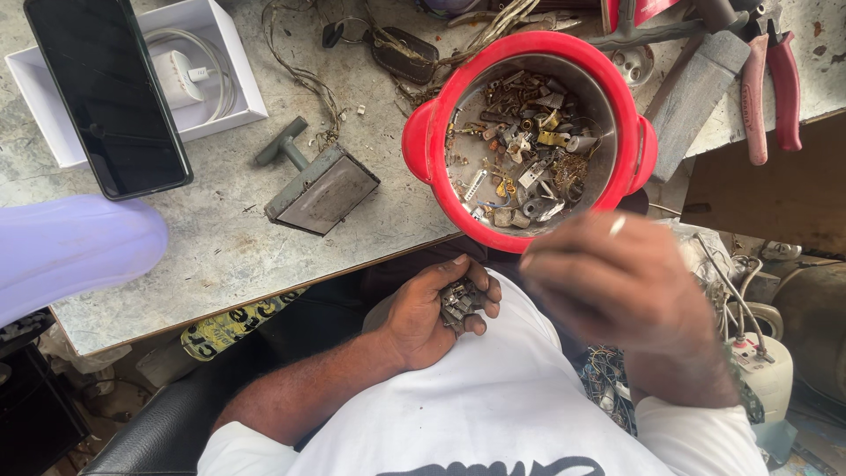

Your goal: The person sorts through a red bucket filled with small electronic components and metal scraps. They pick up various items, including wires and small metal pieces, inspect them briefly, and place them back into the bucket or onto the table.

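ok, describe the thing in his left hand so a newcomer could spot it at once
Start at the red pot full of mixed metal scraps near the bench edge, then drop just below the table edge. The left hand is cupped there, palm up over the white shirt, holding a small cluster of grey metal pieces. Unlike the scraps in the pot, these sit apart in the palm, uniformly dull grey.
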